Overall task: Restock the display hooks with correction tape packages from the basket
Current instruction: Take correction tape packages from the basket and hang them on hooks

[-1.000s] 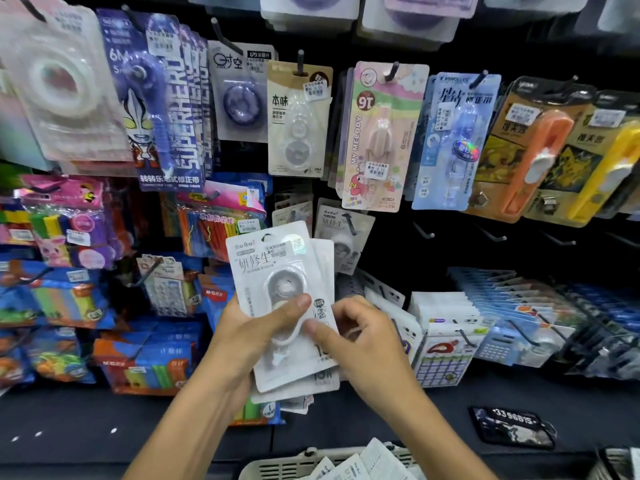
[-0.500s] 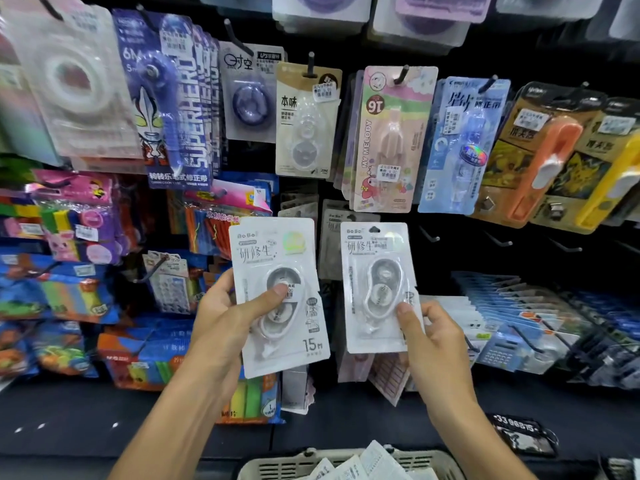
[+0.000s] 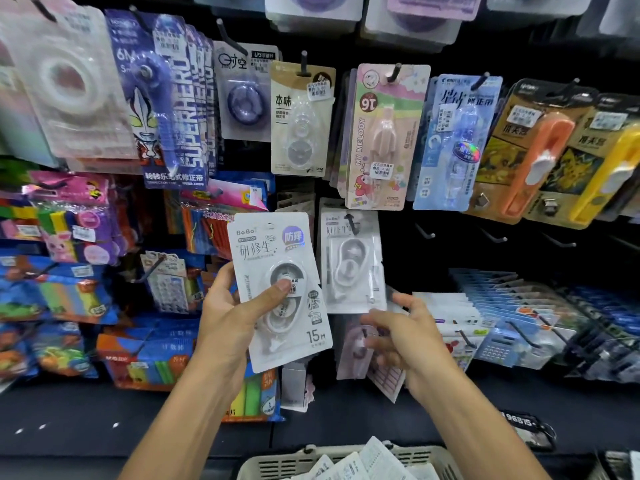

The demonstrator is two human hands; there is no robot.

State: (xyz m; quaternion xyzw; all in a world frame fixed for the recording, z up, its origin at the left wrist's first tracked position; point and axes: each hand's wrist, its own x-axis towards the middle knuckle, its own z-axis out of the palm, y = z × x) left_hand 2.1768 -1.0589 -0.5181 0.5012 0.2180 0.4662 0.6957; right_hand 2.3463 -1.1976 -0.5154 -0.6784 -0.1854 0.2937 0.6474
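My left hand (image 3: pixel 239 317) grips a white correction tape package (image 3: pixel 277 289) marked 15 m, thumb across its front, held upright before the display. A second white correction tape package (image 3: pixel 351 261) hangs on a black display hook (image 3: pixel 351 221) just right of it. My right hand (image 3: pixel 405 332) is below that hanging package with fingers loosely spread and nothing in it. The beige basket (image 3: pixel 287 460) with several white packages sits at the bottom edge.
The black pegboard carries rows of carded stationery: a My Melody pack (image 3: pixel 384 136), a blue pack (image 3: pixel 457 140), an orange pack (image 3: pixel 533 150). Bare hooks (image 3: pixel 426 232) stick out right of the hung package. Coloured packs crowd the left; calculators (image 3: pixel 498 344) lie at lower right.
My right hand carried one package off the left hand's stack, set it on the hook and let go; it has dropped below it. The left hand still holds its package.
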